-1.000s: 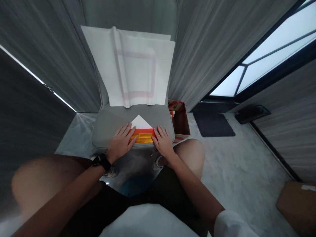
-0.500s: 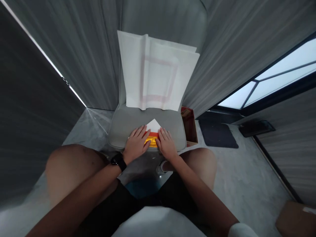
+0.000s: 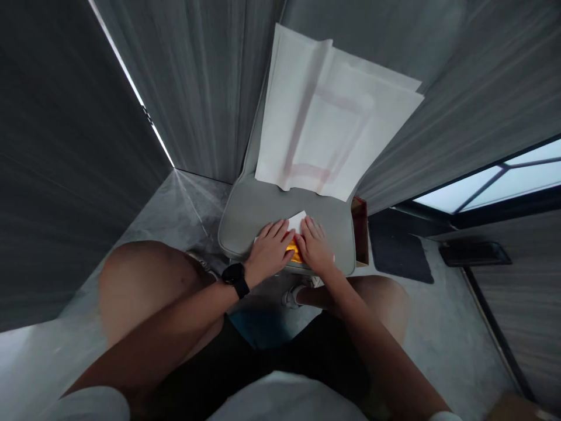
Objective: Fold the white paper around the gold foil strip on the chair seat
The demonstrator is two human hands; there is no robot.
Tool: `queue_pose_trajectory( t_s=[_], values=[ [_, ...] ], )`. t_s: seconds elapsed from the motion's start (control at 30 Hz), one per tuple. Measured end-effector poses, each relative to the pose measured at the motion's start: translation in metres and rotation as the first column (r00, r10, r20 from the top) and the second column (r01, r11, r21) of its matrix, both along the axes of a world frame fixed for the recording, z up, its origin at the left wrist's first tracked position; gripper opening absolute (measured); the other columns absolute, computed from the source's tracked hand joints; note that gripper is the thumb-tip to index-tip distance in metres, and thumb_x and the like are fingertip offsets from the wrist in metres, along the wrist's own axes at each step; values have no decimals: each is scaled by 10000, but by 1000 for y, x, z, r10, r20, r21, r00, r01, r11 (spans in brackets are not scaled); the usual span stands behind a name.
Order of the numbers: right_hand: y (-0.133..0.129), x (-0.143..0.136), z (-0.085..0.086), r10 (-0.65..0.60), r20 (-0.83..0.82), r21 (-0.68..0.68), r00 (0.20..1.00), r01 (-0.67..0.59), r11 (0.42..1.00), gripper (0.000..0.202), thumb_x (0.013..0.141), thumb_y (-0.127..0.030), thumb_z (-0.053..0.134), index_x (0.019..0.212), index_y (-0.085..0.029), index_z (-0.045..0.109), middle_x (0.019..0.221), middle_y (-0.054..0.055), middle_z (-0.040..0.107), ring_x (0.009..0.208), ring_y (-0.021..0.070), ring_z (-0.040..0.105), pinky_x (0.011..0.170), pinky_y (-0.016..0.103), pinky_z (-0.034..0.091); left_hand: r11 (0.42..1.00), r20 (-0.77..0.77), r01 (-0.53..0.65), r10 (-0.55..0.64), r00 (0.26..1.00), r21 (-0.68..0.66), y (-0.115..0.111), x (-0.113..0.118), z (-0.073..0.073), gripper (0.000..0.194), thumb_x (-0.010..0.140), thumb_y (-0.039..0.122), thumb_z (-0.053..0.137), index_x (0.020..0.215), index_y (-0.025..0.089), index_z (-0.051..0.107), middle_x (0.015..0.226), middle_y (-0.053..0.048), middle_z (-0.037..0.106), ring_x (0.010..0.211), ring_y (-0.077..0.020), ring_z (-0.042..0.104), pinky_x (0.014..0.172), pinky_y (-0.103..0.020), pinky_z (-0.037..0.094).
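A folded paper piece, white on top with an orange and yellow band [image 3: 293,252], lies on the grey seat [image 3: 258,211] of a chair in front of me. My left hand [image 3: 268,252], with a black watch on the wrist, lies flat on the left part of the paper. My right hand [image 3: 315,250] presses flat on its right part. The two hands nearly touch, so only a white corner [image 3: 298,221] and a sliver of orange show between them.
Large white paper sheets with a faint pink square [image 3: 333,117] lean against the chair back. A brown cardboard box [image 3: 360,231] stands on the floor right of the chair, a dark mat [image 3: 401,251] beyond it. Grey curtains surround the spot. My bare knees flank the chair.
My hands have slid toward each other over the folded paper, covering most of the orange band. The camera view has swung, so the chair now sits further right.
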State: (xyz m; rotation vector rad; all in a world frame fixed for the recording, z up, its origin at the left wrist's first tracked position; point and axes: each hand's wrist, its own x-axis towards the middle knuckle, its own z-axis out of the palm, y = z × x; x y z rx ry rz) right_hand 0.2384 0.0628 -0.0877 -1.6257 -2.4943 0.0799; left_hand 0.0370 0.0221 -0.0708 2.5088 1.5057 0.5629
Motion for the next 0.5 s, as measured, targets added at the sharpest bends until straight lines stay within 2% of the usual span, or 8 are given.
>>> queue_pose_trajectory(
  t_s=[0.33,0.43,0.5],
  values=[
    [20,-13,6,11,-52,-67,999,-15,998,669,1110,-476,230,1568,-60,484,1649,205,444,1551,320,398,1279,524,309,1000,2,-2,2,1000,-7,3,2,4,487,1060,348,512,1461,75,549,1573,-193,534,1468,-320,463,1231,-458,328],
    [19,-15,10,-9,-67,-53,998,5,999,630,1103,-440,272,1559,-66,494,1635,204,462,1514,325,438,1252,503,347,998,16,-56,57,998,-22,7,5,9,369,1072,300,476,1374,131,603,1490,-156,599,1353,-298,539,1116,-451,413],
    [18,-16,13,-68,-76,-38,995,66,997,599,1089,-410,324,1551,-72,501,1592,216,506,1450,335,497,1207,495,396,988,6,-140,141,990,-60,10,7,15,319,1066,290,487,1329,166,619,1407,-137,638,1243,-298,584,1005,-452,455]
  ],
)
